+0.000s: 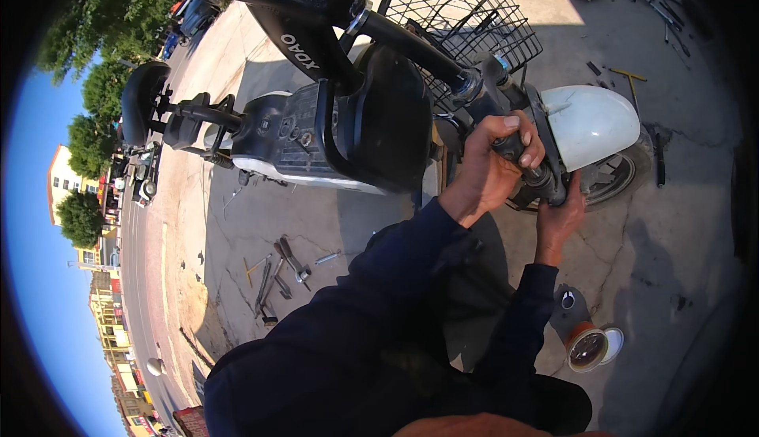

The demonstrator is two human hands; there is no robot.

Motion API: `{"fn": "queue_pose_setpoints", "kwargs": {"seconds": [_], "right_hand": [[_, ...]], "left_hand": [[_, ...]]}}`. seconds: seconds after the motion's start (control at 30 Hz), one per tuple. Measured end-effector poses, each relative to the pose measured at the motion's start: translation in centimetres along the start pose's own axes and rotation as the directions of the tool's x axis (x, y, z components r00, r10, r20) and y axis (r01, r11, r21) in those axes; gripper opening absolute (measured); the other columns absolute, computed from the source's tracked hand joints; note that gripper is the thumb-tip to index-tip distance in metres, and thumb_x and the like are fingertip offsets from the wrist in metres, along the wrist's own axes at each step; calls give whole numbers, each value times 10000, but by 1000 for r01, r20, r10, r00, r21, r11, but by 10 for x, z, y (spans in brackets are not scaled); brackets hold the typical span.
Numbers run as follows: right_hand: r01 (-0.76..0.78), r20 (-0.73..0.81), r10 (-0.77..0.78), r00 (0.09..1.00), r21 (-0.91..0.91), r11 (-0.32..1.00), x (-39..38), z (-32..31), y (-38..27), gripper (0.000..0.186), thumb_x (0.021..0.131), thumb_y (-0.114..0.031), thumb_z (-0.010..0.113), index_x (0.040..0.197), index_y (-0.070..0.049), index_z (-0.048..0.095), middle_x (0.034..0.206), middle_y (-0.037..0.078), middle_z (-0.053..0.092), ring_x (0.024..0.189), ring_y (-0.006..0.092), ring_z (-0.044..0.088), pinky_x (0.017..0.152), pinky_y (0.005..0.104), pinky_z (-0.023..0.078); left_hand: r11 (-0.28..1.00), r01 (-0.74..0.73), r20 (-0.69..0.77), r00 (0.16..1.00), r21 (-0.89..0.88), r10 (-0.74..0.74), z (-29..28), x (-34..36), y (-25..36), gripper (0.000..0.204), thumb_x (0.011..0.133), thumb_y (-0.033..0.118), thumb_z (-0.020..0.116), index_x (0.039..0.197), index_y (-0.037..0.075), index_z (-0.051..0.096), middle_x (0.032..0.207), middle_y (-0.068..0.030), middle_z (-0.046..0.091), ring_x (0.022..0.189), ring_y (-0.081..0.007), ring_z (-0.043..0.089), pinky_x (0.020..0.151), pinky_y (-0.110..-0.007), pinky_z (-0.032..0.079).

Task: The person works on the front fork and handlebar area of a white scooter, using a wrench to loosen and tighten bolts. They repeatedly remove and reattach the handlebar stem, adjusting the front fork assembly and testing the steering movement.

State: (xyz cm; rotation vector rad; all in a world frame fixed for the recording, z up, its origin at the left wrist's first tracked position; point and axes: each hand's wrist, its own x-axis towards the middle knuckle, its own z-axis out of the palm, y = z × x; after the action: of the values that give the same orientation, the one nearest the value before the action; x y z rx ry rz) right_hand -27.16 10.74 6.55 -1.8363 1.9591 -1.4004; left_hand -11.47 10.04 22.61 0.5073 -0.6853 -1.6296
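Observation:
A black electric scooter has a white front fender over its front wheel. My left hand is closed around the black front fork tube, thumb and fingers wrapped over it. Lower down, my right hand grips the bottom of the fork beside the wheel; its fingertips are partly hidden behind the fork. A black wire basket sits above the fork, and a long black steering column runs up to the left from it.
Wrenches and other tools lie on the pavement at lower left. An orange can and its pale lid are beside my right arm. A yellow T-wrench, a dark bar and more tools lie upper right. A road with parked vehicles runs left.

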Motion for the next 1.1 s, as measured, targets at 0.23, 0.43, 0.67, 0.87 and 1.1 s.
{"fn": "queue_pose_setpoints", "kwargs": {"seconds": [0.23,0.43,0.67,0.87,1.1], "right_hand": [[-88,48,84,995,85,992,-30,23,-16,867,589,-2,808,1418,-19,554,1049,203,707,945,409,644,870,465,501],[-85,29,84,996,32,996,-31,10,-24,819,589,4,801,1377,8,580,1053,203,706,936,413,648,868,466,504],[-40,105,40,994,-4,999,17,-14,-33,838,608,1,813,1406,-15,558,1024,190,707,925,389,665,826,442,521],[-8,74,5,997,50,999,23,-11,-35,790,640,20,786,1396,-15,561,1009,220,704,923,410,675,830,458,533],[-97,145,75,987,146,985,5,-10,-58,633,709,-46,840,1289,-12,589,1051,246,707,986,434,683,832,455,540]], "left_hand": [[999,39,-41,998,9,-38,-11,-10,9,325,892,362,500,770,61,505,638,-72,480,705,-202,476,730,-319,390],[998,63,30,998,-11,-63,-14,-12,11,334,893,369,509,764,61,504,632,-74,479,686,-202,473,711,-320,390],[996,-30,40,999,-86,34,6,3,23,316,916,342,505,785,54,508,656,-73,487,701,-202,486,719,-331,395],[996,-36,21,999,-82,38,8,3,23,315,923,338,513,787,53,518,654,-73,501,702,-201,491,728,-333,400],[997,-11,-18,1000,-82,10,-1,-3,29,302,905,323,566,774,51,556,645,-73,520,676,-201,512,701,-326,404]]}}
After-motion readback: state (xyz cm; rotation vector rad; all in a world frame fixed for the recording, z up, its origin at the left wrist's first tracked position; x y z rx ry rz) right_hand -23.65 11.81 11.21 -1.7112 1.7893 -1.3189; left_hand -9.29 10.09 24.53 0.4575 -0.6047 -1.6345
